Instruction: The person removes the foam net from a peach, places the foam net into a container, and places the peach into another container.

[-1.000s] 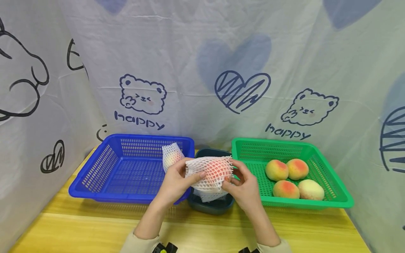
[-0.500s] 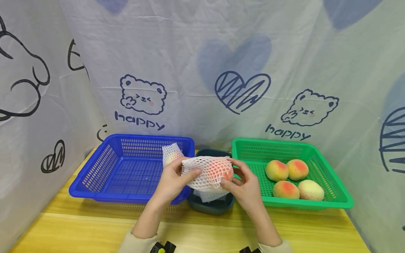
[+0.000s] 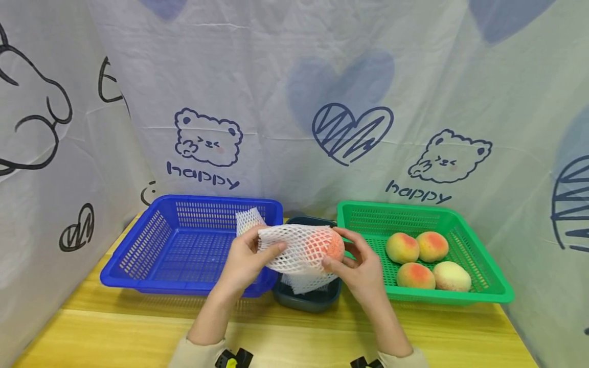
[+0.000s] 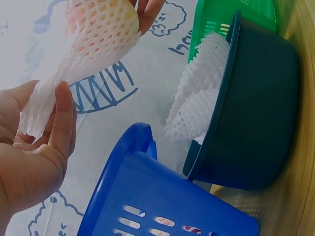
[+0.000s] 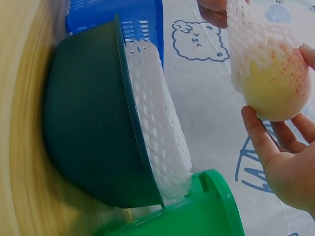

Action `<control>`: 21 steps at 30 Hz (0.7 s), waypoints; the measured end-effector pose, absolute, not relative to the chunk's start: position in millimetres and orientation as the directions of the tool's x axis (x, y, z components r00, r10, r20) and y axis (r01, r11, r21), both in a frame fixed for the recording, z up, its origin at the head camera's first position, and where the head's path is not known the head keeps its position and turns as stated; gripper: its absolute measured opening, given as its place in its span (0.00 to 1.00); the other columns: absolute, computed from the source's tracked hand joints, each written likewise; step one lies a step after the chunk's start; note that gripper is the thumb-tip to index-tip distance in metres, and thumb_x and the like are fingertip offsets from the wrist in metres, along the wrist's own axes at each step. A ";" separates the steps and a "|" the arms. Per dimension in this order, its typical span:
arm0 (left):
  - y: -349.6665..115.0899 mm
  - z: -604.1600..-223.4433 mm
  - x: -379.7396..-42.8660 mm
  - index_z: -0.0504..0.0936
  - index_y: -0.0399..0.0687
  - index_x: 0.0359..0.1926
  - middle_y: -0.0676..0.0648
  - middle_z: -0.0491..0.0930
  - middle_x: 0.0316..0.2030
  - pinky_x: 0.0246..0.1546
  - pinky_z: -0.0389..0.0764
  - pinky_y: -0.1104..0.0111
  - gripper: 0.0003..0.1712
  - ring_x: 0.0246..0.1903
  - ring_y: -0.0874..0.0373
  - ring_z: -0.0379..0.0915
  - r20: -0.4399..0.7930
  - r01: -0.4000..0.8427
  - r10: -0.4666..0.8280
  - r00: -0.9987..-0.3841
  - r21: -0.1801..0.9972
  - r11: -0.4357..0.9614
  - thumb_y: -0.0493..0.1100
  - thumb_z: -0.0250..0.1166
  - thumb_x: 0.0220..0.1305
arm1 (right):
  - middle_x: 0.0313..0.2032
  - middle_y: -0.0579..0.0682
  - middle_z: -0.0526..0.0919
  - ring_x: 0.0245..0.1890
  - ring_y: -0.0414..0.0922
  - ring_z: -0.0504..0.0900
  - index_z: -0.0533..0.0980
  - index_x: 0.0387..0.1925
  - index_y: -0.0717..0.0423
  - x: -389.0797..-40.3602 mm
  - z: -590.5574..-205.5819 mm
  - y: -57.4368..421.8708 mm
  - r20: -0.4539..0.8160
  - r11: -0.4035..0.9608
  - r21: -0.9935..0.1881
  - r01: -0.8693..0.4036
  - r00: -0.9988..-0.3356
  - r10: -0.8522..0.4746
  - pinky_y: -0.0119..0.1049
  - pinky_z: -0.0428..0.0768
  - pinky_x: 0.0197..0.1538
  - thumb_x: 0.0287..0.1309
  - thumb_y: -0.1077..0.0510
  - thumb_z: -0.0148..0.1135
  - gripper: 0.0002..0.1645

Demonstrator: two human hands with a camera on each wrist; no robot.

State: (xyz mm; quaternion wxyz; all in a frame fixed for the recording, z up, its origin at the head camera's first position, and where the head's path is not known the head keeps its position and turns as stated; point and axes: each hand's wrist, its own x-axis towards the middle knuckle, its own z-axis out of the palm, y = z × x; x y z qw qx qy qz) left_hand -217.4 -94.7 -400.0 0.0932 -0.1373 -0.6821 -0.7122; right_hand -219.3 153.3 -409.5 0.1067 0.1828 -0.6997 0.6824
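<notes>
Between both hands is a peach (image 5: 276, 88) partly inside a white foam net sleeve (image 3: 286, 250). My left hand (image 3: 246, 259) pinches the sleeve's loose left end between thumb and fingers, also seen in the left wrist view, where the sleeve is gathered narrow there. The right hand (image 3: 361, 266) holds the peach's bare right end, its thumb in front and fingers behind. In the right wrist view the peach's lower part sticks out of the net. Below the hands, more foam net sleeves (image 5: 160, 123) lie in a dark green tub (image 3: 303, 302).
On the left stands a blue basket (image 3: 184, 286) with another net-sleeved peach (image 3: 249, 220) at its right side, partly behind my left hand. A green basket (image 3: 488, 286) at right holds several bare peaches (image 3: 416, 276). A printed cloth (image 3: 285, 168) hangs behind the wooden table (image 3: 285, 337).
The left hand has moved left, drawing the sleeve's end along. More of the peach's right end now shows bare beside the right hand, which has shifted slightly right.
</notes>
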 end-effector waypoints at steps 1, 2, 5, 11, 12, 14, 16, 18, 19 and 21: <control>-95.0 -400.0 -217.4 0.82 0.31 0.52 0.46 0.83 0.43 0.42 0.86 0.68 0.16 0.42 0.59 0.82 0.321 0.318 0.054 -0.945 0.946 -0.055 0.30 0.72 0.63 | 0.62 0.53 0.77 0.56 0.44 0.82 0.75 0.67 0.59 -219.7 -409.2 154.0 0.403 0.002 -0.914 -0.406 -0.909 -0.106 0.36 0.87 0.49 0.55 0.72 0.74 0.37; -95.3 -400.0 -217.5 0.82 0.31 0.52 0.46 0.83 0.43 0.42 0.86 0.68 0.17 0.42 0.59 0.82 0.321 0.318 0.053 -0.945 0.946 -0.057 0.30 0.72 0.63 | 0.62 0.53 0.77 0.56 0.44 0.82 0.75 0.67 0.59 -220.2 -409.1 154.6 0.407 0.002 -0.912 -0.409 -0.908 -0.100 0.36 0.87 0.49 0.55 0.73 0.74 0.37; -96.0 -400.8 -218.1 0.81 0.31 0.52 0.47 0.83 0.43 0.42 0.85 0.68 0.16 0.42 0.59 0.81 0.321 0.317 0.051 -0.946 0.946 -0.060 0.30 0.71 0.63 | 0.62 0.52 0.77 0.56 0.43 0.81 0.75 0.66 0.60 -221.6 -408.4 157.2 0.406 -0.003 -0.913 -0.407 -0.910 -0.082 0.35 0.87 0.49 0.55 0.73 0.73 0.37; -97.0 -400.8 -218.8 0.82 0.31 0.51 0.49 0.83 0.43 0.42 0.84 0.69 0.16 0.42 0.59 0.81 0.322 0.319 0.051 -0.945 0.946 -0.062 0.30 0.71 0.63 | 0.61 0.49 0.78 0.56 0.44 0.81 0.76 0.66 0.58 -223.8 -406.9 164.1 0.370 0.021 -0.928 -0.371 -0.928 -0.037 0.34 0.86 0.50 0.56 0.71 0.74 0.36; -97.1 -401.0 -219.0 0.82 0.31 0.51 0.49 0.82 0.43 0.42 0.84 0.70 0.16 0.42 0.59 0.81 0.324 0.320 0.051 -0.945 0.945 -0.061 0.30 0.71 0.63 | 0.61 0.49 0.77 0.56 0.44 0.81 0.75 0.66 0.58 -224.2 -406.6 165.6 0.365 0.029 -0.930 -0.366 -0.931 -0.028 0.34 0.86 0.50 0.56 0.70 0.75 0.36; -97.0 -401.5 -219.3 0.82 0.31 0.51 0.49 0.82 0.42 0.41 0.84 0.70 0.15 0.41 0.60 0.80 0.326 0.323 0.051 -0.944 0.944 -0.060 0.30 0.71 0.63 | 0.62 0.48 0.77 0.57 0.45 0.80 0.75 0.67 0.57 -224.8 -406.1 168.9 0.353 0.051 -0.934 -0.353 -0.936 -0.006 0.32 0.86 0.50 0.56 0.69 0.75 0.36; -96.8 -402.1 -219.5 0.81 0.30 0.50 0.50 0.82 0.42 0.41 0.84 0.70 0.15 0.41 0.60 0.80 0.326 0.323 0.050 -0.944 0.944 -0.060 0.29 0.71 0.63 | 0.63 0.47 0.76 0.58 0.45 0.80 0.75 0.67 0.56 -225.6 -405.7 172.5 0.342 0.074 -0.938 -0.340 -0.939 0.018 0.31 0.85 0.51 0.57 0.68 0.76 0.36; -96.3 -402.9 -219.8 0.81 0.30 0.50 0.50 0.82 0.41 0.41 0.84 0.70 0.15 0.41 0.60 0.80 0.326 0.323 0.048 -0.944 0.944 -0.061 0.29 0.71 0.63 | 0.63 0.46 0.75 0.58 0.45 0.79 0.75 0.67 0.55 -227.0 -405.3 176.3 0.330 0.100 -0.941 -0.325 -0.943 0.045 0.29 0.84 0.52 0.57 0.66 0.76 0.36; -96.1 -403.3 -220.0 0.81 0.30 0.50 0.50 0.82 0.41 0.41 0.84 0.70 0.15 0.41 0.60 0.80 0.325 0.322 0.048 -0.944 0.945 -0.061 0.29 0.71 0.63 | 0.63 0.46 0.75 0.58 0.45 0.79 0.75 0.67 0.54 -227.8 -405.4 178.4 0.326 0.113 -0.941 -0.318 -0.944 0.058 0.28 0.84 0.52 0.57 0.65 0.77 0.36; -95.7 -404.2 -220.6 0.81 0.29 0.50 0.50 0.83 0.41 0.41 0.84 0.70 0.15 0.41 0.60 0.81 0.324 0.321 0.048 -0.945 0.945 -0.062 0.29 0.71 0.63 | 0.63 0.45 0.75 0.59 0.45 0.78 0.75 0.67 0.53 -229.6 -405.3 182.4 0.320 0.129 -0.943 -0.308 -0.944 0.080 0.27 0.83 0.52 0.57 0.63 0.77 0.36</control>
